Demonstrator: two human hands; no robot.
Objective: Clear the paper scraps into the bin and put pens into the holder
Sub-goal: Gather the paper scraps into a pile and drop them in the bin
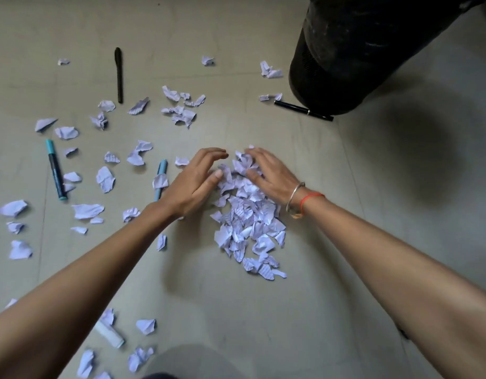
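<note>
Both hands are at the far end of the pile (250,222) of paper scraps, one hand on each side of it. The left hand (194,184) is cupped, with fingers curved and the thumb touching the scraps, but it closes on nothing. The right hand (266,173) lies almost flat, fingers spread, on top of the scraps; it also holds nothing.

The pile runs long from the hands toward the person, so most of it lies on the near side of the hands, between the two forearms. I judge the coming move is to gather a handful and carry it to the bin (359,50), which stands beyond the pile to the right, nearer to the right hand.

Left of the pile lie many loose scraps (106,179), a blue pen (162,166) just beside the left hand, and a teal marker (55,173) farther out. I see no holder.
</note>
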